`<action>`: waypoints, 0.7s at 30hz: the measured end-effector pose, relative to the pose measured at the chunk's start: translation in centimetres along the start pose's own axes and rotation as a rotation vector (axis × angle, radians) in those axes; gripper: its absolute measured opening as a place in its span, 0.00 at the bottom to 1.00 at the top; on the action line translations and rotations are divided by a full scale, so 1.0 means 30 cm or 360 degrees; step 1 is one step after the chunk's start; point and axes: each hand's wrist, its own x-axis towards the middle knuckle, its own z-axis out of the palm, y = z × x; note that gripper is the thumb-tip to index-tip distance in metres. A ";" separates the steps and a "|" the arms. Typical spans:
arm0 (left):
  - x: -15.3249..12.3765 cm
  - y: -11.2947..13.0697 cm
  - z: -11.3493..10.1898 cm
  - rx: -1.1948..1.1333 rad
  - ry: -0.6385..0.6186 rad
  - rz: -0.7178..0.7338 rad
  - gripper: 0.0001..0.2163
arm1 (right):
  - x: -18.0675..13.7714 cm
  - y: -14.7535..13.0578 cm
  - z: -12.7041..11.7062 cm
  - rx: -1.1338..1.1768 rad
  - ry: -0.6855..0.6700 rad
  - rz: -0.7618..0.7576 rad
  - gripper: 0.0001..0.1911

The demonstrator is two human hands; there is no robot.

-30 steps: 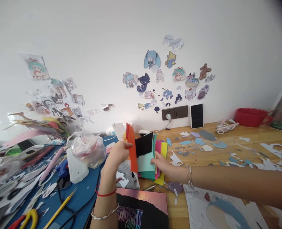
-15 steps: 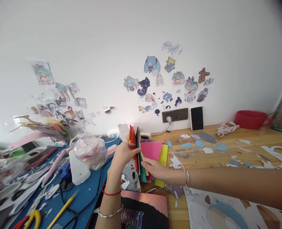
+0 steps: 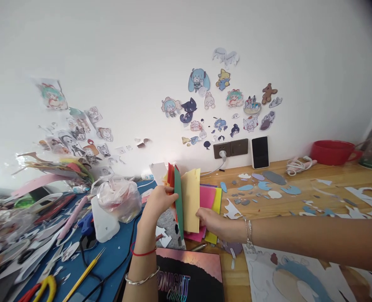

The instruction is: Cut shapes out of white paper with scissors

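Closest to me, just below the hands, lies a black and pink box (image 3: pixel 201 281), partly covered by the left forearm. Below the right forearm is a sheet with a blue and tan drawing (image 3: pixel 302 281); well left of the left hand rests a yellow-handled tool (image 3: pixel 84 273).

The left arm climbs steeply from below, and its hand (image 3: pixel 158 202) bends over to the right, clamped on a bunch of coloured sheets, the outermost green (image 3: pixel 179 207), standing nearly upright. The right arm reaches in almost level from the side; its hand (image 3: pixel 209 221) pinches the right edge of a cream sheet (image 3: pixel 190 201), thumb uppermost. The hands are apart, with the cream sheet between them.

Pink and yellow sheets (image 3: pixel 218 199) fan out behind the right hand. Beyond it, paper scraps (image 3: pixel 291 190) litter the wooden bench (image 3: pixel 279 205), and farther off, cut-out characters (image 3: pixel 199 79) cover the wall.
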 end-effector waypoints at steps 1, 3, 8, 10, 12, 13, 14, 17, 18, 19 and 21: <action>0.002 -0.007 -0.001 -0.0021 -0.0007 0.0009 0.12 | -0.004 0.002 -0.003 0.0030 -0.0014 -0.0007 0.07; 0.003 -0.016 -0.004 -0.0054 -0.0017 0.0024 0.12 | -0.015 0.004 -0.013 0.0085 -0.0058 -0.0030 0.07; 0.000 -0.011 -0.006 -0.0081 -0.0020 0.0020 0.12 | -0.033 0.000 -0.043 0.0088 -0.0082 -0.0084 0.07; -0.003 -0.002 -0.004 -0.0080 -0.0024 0.0009 0.12 | -0.026 -0.006 -0.048 0.0034 -0.0085 -0.0128 0.07; -0.005 0.007 -0.003 -0.0071 -0.0030 -0.0001 0.13 | -0.017 -0.016 -0.045 -0.0020 -0.0114 -0.0184 0.06; -0.006 0.011 -0.003 -0.0067 -0.0031 -0.0005 0.13 | -0.014 -0.021 -0.040 -0.0041 -0.0134 -0.0215 0.06; -0.006 0.013 -0.003 -0.0064 -0.0028 -0.0008 0.14 | -0.011 -0.027 -0.034 -0.0059 -0.0156 -0.0246 0.06; -0.004 0.016 -0.002 -0.0051 -0.0009 -0.0005 0.17 | -0.011 -0.039 -0.012 -0.0112 -0.0199 -0.0346 0.05; -0.002 0.016 -0.001 -0.0043 -0.0003 0.0000 0.18 | -0.012 -0.041 -0.005 -0.0131 -0.0204 -0.0380 0.05; -0.001 0.016 0.000 -0.0034 0.0003 0.0005 0.18 | -0.013 -0.041 0.000 -0.0151 -0.0204 -0.0415 0.05; 0.001 0.017 0.003 -0.0016 0.0011 0.0015 0.18 | -0.014 -0.036 0.006 -0.0201 -0.0197 -0.0459 0.03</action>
